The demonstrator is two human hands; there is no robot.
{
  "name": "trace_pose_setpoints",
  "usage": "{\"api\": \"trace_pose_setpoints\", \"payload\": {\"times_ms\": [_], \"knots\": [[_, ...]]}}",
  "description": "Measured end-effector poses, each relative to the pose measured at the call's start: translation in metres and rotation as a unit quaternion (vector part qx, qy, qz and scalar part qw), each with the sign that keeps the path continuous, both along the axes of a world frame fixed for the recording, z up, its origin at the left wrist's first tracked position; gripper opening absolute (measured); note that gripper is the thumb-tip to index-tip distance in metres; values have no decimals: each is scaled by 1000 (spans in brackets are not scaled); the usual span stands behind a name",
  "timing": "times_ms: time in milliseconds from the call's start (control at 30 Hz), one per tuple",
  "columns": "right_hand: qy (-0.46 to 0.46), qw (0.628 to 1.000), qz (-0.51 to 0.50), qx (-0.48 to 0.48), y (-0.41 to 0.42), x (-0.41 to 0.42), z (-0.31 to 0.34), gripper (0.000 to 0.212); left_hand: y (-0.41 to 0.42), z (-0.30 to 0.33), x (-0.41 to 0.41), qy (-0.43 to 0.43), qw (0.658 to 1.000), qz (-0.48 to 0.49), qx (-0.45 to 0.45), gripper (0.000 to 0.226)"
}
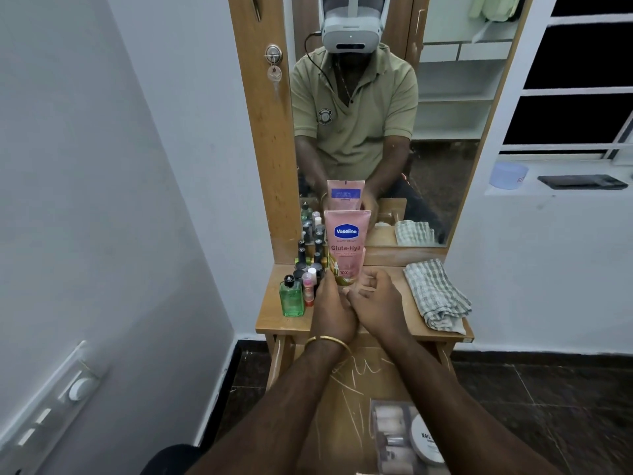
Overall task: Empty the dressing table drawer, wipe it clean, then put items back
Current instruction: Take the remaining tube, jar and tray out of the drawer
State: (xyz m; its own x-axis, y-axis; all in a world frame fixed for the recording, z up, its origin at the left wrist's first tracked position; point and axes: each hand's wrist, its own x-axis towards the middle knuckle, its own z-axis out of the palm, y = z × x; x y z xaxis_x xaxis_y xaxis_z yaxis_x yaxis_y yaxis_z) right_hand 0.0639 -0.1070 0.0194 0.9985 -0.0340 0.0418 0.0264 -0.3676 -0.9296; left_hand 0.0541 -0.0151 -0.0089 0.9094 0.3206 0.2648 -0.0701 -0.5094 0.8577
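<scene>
A pink tube (346,248), a green bottle (291,297), a grey-and-white checked cloth (436,293), a tan wooden tabletop (284,317).

1. A pink Vaseline Gluta-Hya tube (346,246) stands upright near the table's (394,323) back edge, before the mirror (445,114).
2. The left hand (332,311) grips its base; the right hand (378,301), fingers curled, is beside it.
3. Small bottles (308,265) and a green bottle (291,296) crowd the left edge.
4. A folded checked cloth (436,293) lies at the right edge.
5. The open drawer (346,389) holds a round tin (426,443).
</scene>
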Motion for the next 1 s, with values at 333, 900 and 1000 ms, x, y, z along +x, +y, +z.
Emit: {"api": "trace_pose_setpoints", "payload": {"times_ms": [333,900,1000], "knots": [[-15,991,47,-123,-46,-43,1,26,3,0,-59,-23,999,-35,35,63],[138,794,231,-546,-91,-118,-35,58,28,-51,-107,104,977,-115,145,18],[84,819,216,-525,-78,-109,-25,55,30,-53,-105,95,981,-101,137,18]]}}
